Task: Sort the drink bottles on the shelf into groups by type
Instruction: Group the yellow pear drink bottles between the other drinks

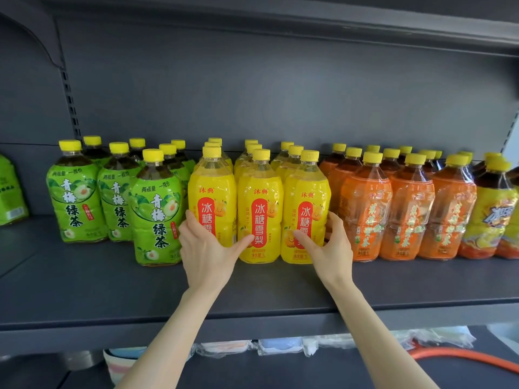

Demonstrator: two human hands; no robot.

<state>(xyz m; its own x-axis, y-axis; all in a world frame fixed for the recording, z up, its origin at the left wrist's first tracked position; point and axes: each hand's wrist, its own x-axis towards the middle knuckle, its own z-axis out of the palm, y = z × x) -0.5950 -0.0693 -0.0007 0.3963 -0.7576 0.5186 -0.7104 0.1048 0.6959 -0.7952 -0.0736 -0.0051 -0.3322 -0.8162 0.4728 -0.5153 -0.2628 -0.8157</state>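
Observation:
Drink bottles with yellow caps stand in groups on the dark shelf (84, 282). Green tea bottles (156, 209) are at the left, yellow pear drink bottles (259, 192) in the middle, orange bottles (365, 203) to their right, and yellow-orange bottles (491, 214) at the far right. My left hand (207, 248) lies against the front left yellow bottle (212, 189), fingers on its left side and thumb across its front. My right hand (330, 245) cups the front right yellow bottle (307, 192), thumb on its label and fingers round its right side.
Another green package (11, 192) sits at the far left edge of the shelf. An upper shelf board (280, 18) hangs overhead. Below the shelf lie plastic-wrapped items (280, 345) and an orange hose (463, 357). Bare shelf surface runs along the front edge.

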